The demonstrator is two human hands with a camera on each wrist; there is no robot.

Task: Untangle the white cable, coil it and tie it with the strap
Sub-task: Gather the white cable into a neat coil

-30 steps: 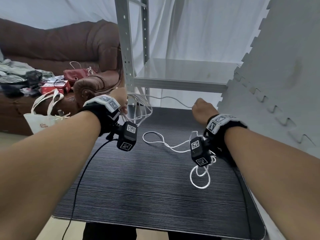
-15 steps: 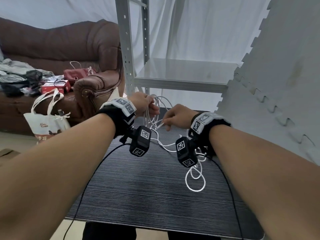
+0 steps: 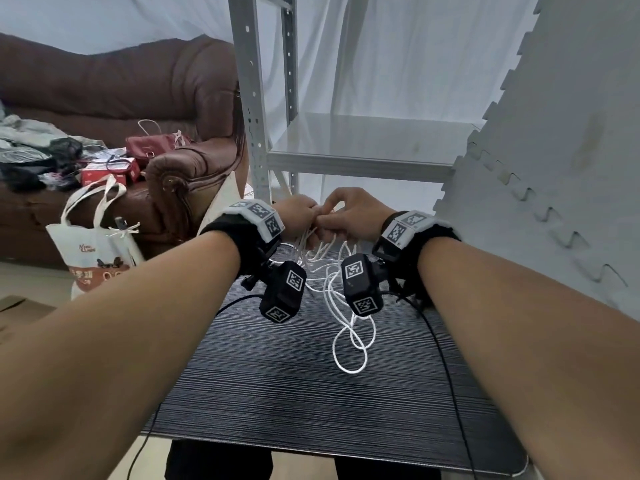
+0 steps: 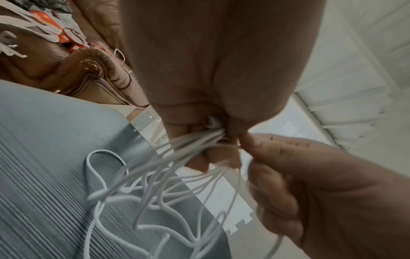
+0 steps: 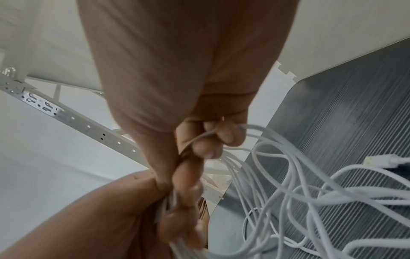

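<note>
The white cable hangs in several loops from both hands down onto the black ridged table. My left hand grips a bundle of gathered loops in its fist above the table's far edge. My right hand touches the left one and pinches a strand of the cable between curled fingers. A white plug end lies on the table in the right wrist view. No strap shows in any view.
A grey metal shelf rack stands just behind the table. Grey foam mats lean at the right. A brown sofa with clutter and a white tote bag stand at the left. Black camera leads trail over the table.
Both hands have come together and risen above the table's far edge. The right hand moved left to the left hand, and the slack cable was drawn up off the table into hanging loops.
</note>
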